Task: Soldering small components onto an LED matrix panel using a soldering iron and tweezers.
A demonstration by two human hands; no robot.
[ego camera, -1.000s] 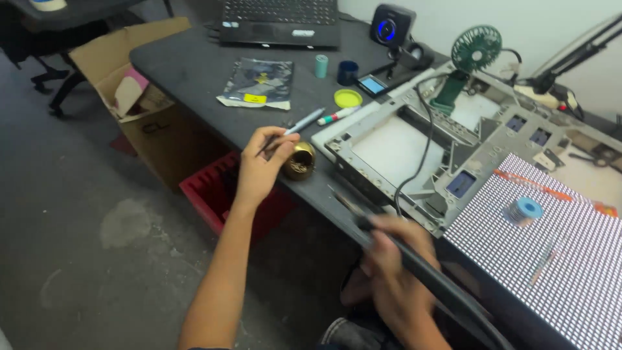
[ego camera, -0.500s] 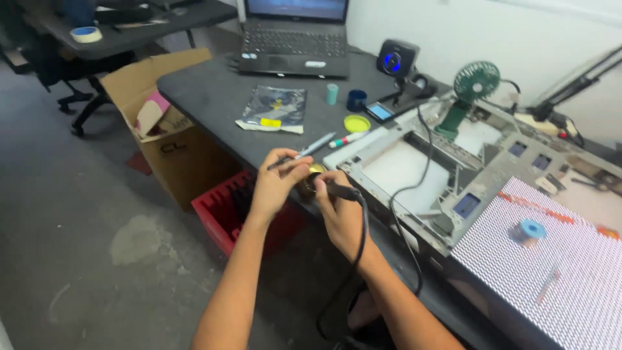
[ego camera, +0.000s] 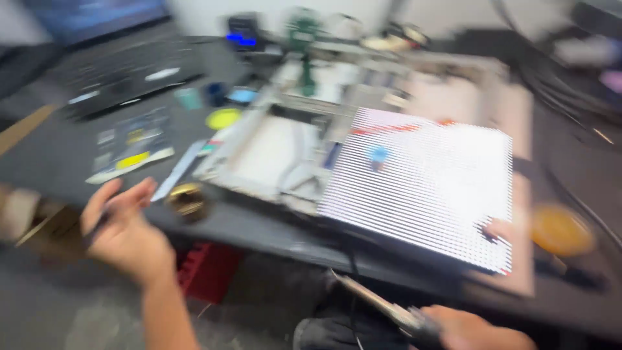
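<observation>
Since half a second ago our two hands have come apart: they were together at the small brass-coloured pot, and now the left hand (ego camera: 123,236) is pulled back from it, while the right hand (ego camera: 476,330) has dropped low, below the bench (ego camera: 259,223) edge, at the bottom of the view. Our head has also turned to the right, so the picture is much blurred. From largest to smallest, we see the dark bench, then the white dotted panel (ego camera: 427,188) lying on it over a pale metal frame (ego camera: 272,149), then the laptop (ego camera: 116,65) at the far left, then a flat packet (ego camera: 133,146) and a yellow round lid (ego camera: 223,118). The brass pot (ego camera: 188,199) stands at the near edge of the bench, just beside the fingers of the left hand but not touched by them. That hand is half open, with the fingers loosely curled; something thin and dark seems to lie across them, but we cannot tell what. The right hand is closed around the handle of a long pen-like tool (ego camera: 382,304), whose tip points up and left, away from the panel. We judge that the dipping at the pot is finished, and the work on the panel itself is not yet begun, because the tip is well apart from it.
</observation>
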